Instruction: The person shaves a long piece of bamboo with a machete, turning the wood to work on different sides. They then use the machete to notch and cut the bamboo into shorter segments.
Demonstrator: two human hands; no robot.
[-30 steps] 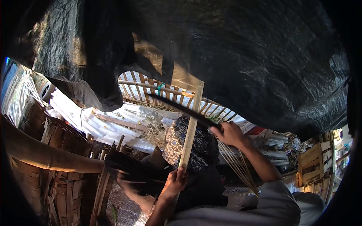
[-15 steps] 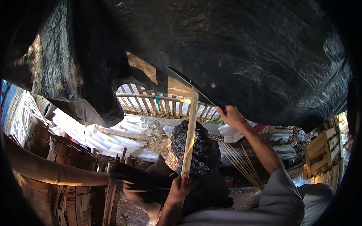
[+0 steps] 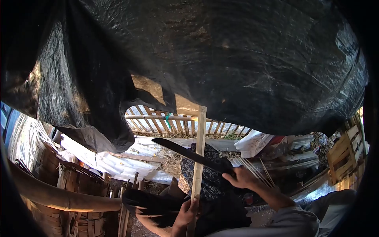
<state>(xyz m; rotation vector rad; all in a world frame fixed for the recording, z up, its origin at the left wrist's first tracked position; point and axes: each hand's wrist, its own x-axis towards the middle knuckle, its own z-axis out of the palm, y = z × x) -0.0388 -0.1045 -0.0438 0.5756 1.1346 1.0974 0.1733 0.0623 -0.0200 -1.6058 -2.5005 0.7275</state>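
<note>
My left hand is wrapped round the lower part of a bamboo slat, which stands nearly upright in front of me. In my right hand is the handle of a machete. The long dark blade of the machete slants up to the left, its tip out past the slat, and crosses the slat around mid-length in this view. Behind both lies dark patterned cloth, over black cloth at my lap.
A black plastic sheet hangs low overhead. To the left, a thick bamboo pole runs in front of woven bamboo baskets. Thin bamboo strips lie at right. A slatted bamboo fence stands beyond white sheeting.
My right hand has brought the machete down from the slat's top end to about its middle. The slat, still in my left hand, sits slightly lower and more upright in view.
</note>
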